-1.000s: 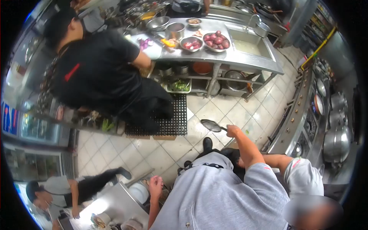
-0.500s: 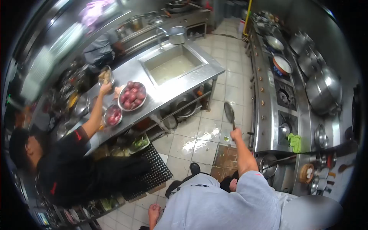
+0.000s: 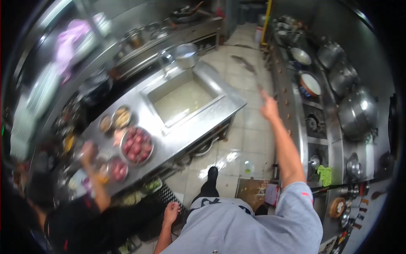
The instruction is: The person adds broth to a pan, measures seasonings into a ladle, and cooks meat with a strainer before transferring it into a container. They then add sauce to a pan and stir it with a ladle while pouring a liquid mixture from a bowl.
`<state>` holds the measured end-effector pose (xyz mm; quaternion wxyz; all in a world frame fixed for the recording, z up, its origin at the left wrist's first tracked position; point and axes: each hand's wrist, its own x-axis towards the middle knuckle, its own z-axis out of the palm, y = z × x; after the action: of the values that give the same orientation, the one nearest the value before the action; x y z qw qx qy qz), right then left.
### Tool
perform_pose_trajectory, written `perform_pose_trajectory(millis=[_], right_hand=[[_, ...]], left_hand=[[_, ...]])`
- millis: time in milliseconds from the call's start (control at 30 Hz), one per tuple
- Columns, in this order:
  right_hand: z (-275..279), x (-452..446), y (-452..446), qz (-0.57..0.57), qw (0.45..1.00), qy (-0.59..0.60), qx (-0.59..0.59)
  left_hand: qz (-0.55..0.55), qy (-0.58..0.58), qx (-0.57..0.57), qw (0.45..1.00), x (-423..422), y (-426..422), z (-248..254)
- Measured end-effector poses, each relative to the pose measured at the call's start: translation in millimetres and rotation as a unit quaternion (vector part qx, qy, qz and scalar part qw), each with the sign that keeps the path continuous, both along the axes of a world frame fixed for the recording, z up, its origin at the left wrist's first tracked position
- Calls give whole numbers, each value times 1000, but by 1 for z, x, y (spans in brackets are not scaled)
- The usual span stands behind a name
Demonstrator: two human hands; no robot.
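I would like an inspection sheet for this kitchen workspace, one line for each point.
Surface: metal counter, shiny; sink contains cloudy liquid.
Job's things: dark long-handled utensil, motion-blurred, above the floor.
Clutter: bowls crowd the counter's left part; small bits on brown mat.
Hands: right hand grips the utensil; left hand loosely curled, nothing seen in it.
Cables: nothing seen clearly.
Surroundings: co-worker beside the counter; green cloth at the stove's edge.

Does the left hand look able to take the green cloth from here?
Probably not: the left hand is beside the body; the green cloth is at the stove, beyond the right arm.
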<state>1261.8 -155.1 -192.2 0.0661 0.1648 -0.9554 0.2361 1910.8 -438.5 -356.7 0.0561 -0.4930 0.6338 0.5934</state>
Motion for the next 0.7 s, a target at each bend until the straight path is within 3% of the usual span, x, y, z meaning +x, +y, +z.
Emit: perform_pose_trajectory(millis=[33, 100, 167, 233, 300, 333, 367, 433, 500, 567, 700], right_hand=[[27, 5, -30, -12, 995, -92, 33], [-79, -40, -57, 24, 995, 75, 57], [-67, -33, -94, 38, 992, -62, 102], [-29, -19, -111, -32, 991, -124, 40], [-26, -37, -99, -58, 990, -130, 3], [-29, -43, -91, -74, 988, -129, -34], [-33, -57, -75, -95, 986, -132, -41], [-41, -85, -27, -100, 971, -142, -166], [-17, -100, 20, -170, 956, -187, -148], [-38, -121, 80, -200, 967, -59, -143], [-2, -155, 189, -302, 952, 8, -59]], left_hand=[[-52, 17, -13, 998, -40, -8, -8], [-81, 55, 27, 995, -110, -20, -30], [-139, 79, 15, 987, -168, -31, -33], [-187, 47, 47, 980, -231, -43, -32], [-339, 78, -35, 937, -315, -44, 13], [-374, 88, -11, 923, -352, -45, 32], [-409, 100, 11, 907, -391, -42, 50], [-465, 171, 39, 868, -461, -37, 72], [-515, 198, 42, 833, -527, -23, 114], [-533, 221, 43, 816, -584, -9, 130], [-557, 253, 48, 790, -666, 30, 155]])
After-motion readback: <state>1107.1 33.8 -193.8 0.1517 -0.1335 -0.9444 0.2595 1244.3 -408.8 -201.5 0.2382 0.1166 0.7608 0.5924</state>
